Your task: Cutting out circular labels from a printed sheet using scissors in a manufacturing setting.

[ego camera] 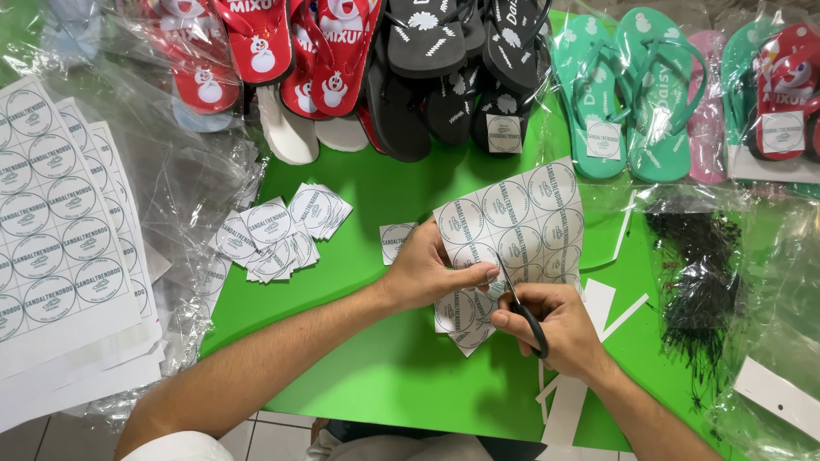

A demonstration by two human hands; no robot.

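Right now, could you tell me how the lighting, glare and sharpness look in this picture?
Head view: bright, even light; the hands, left and right, and the sticker sheet are sharp; white glare streaks the clear plastic bags; only soft shadows fall on the green table; straight edges bow slightly near the frame borders.

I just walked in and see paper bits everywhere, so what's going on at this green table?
A person is cutting a sheet of round printed labels with black-handled scissors. The left hand holds the sheet while the right hand works the scissors partway into it. A pile of cut square labels lies to the left, uncut sheets beyond it, and bagged flip-flops line the far edge.
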